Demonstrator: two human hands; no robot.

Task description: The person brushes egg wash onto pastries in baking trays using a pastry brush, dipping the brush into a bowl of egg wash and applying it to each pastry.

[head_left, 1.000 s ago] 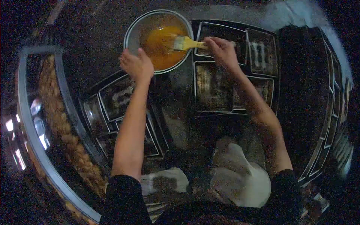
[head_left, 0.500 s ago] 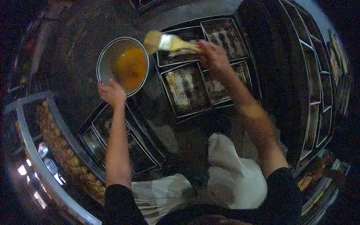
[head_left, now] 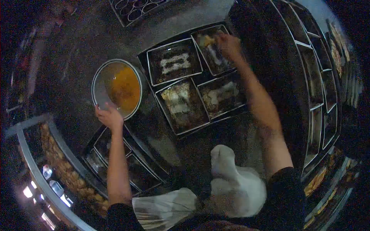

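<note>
My left hand (head_left: 110,115) is closed on the near rim of a round metal bowl (head_left: 101,94) with orange-yellow liquid (head_left: 127,90) in it. My right hand (head_left: 230,47) is closed around the handle of a wide brush (head_left: 208,39), which is smeared by motion. The brush is over the far right pan (head_left: 216,63) of a set of dark rectangular baking pans. Pale wet streaks show in the far left pan (head_left: 175,63), the near left pan (head_left: 183,107) and the near right pan (head_left: 221,96).
Another dark pan set (head_left: 131,161) lies at lower left, beside a rack with rows of brown pieces (head_left: 73,169). Stacked pans (head_left: 322,84) stand along the right. A tray with round cups (head_left: 135,9) is at the top. My white-trousered legs (head_left: 235,184) are below.
My right hand has carried the brush from beside the bowl, away to the right, to the far right pan. My left hand stays on the bowl. The view has shifted slightly.
</note>
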